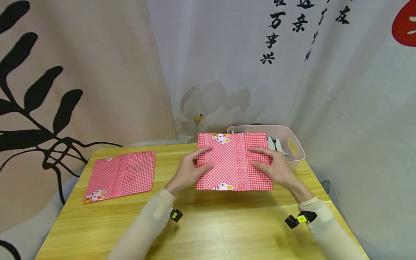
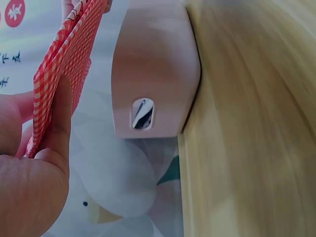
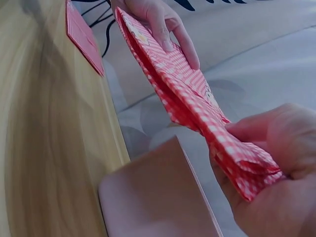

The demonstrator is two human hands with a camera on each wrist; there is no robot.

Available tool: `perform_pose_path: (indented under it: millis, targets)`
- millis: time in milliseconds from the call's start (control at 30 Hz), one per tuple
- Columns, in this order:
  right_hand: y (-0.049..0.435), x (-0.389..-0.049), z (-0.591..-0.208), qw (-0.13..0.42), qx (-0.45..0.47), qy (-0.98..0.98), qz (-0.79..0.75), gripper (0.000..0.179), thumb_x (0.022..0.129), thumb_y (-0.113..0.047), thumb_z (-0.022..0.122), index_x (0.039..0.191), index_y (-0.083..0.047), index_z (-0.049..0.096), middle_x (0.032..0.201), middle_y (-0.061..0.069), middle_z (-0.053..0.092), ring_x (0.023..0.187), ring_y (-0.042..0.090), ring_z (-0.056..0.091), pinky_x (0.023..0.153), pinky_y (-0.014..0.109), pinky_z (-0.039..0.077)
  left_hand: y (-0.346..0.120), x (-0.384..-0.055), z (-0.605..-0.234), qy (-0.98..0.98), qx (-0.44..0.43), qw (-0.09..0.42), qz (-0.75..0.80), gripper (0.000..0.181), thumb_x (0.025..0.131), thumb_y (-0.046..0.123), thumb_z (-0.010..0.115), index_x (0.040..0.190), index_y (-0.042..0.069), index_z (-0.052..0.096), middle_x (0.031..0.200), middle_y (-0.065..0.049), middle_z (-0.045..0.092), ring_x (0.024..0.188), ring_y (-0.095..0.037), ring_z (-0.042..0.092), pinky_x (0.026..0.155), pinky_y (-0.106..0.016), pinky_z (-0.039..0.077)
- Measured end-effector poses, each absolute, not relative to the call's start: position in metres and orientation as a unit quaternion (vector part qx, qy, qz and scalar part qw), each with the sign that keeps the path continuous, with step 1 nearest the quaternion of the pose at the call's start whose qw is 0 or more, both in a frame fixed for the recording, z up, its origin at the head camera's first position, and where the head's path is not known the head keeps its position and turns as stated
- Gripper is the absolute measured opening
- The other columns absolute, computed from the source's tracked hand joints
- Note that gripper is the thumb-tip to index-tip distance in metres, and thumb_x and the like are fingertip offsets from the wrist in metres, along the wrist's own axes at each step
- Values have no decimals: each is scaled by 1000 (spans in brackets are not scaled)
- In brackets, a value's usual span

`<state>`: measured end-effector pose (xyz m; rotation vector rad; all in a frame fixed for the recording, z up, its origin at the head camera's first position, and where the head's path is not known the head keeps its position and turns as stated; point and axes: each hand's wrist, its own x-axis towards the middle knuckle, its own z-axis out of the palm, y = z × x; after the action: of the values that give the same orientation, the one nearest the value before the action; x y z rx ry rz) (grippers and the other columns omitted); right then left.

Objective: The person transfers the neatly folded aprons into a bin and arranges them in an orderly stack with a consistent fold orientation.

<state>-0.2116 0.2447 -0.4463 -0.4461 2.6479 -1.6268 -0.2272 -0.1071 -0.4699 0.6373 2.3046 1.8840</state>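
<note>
A folded red-and-white checked cloth (image 1: pixel 224 162) with cartoon animal prints is held up above the table, its face turned to the head camera. My left hand (image 1: pixel 188 171) grips its left edge, thumb and fingers on opposite faces in the left wrist view. At the opposite edge, my right hand (image 1: pixel 277 168) pinches the fabric, and the right wrist view shows the folded layers (image 3: pixel 197 111) slightly parted along one side. A second folded cloth (image 1: pixel 126 173) of the same pattern lies flat on the table's left part.
Behind the held cloth stands a pale pink plastic bin (image 1: pixel 296 151), partly covered by it, with a white item bearing a black fork print (image 1: pixel 274 143) inside. The wooden table (image 1: pixel 208 231) ends at a printed curtain (image 1: pixel 208 65) at the back.
</note>
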Motion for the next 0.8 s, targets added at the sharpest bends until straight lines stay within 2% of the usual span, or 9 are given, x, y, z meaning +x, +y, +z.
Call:
perform_pose_path:
  millis: [133, 333, 533, 800]
  targets:
    - [256, -215, -443, 5, -131, 852, -508, 54, 106, -17, 81, 158, -16, 68, 163, 20, 62, 106, 11, 76, 85, 23, 67, -96, -234, -468, 748, 214, 50, 626, 63, 105, 10, 81, 164, 19, 60, 162, -16, 63, 123, -33, 77, 92, -31, 71]
    - [273, -224, -438, 4, -118, 862, -492, 55, 106, -19, 80, 160, -17, 66, 158, 22, 64, 100, 8, 76, 82, 22, 66, -79, -244, -466, 740, 218, 47, 634, 58, 106, 10, 80, 161, 17, 64, 162, -14, 65, 113, -26, 80, 88, -30, 71]
    - [286, -229, -432, 10, -96, 857, -507, 58, 106, -14, 79, 161, -10, 63, 153, 31, 64, 87, 7, 78, 76, 26, 69, -62, -252, -466, 727, 208, 49, 652, 54, 106, 9, 79, 158, 16, 67, 158, -15, 68, 109, -25, 82, 85, -30, 72]
    - [301, -239, -428, -3, -83, 867, -492, 60, 104, -13, 82, 161, -11, 63, 162, 27, 61, 95, 1, 75, 81, 20, 66, -42, -261, -461, 737, 212, 48, 640, 56, 107, 11, 79, 160, 17, 64, 156, -13, 68, 117, -28, 80, 89, -31, 72]
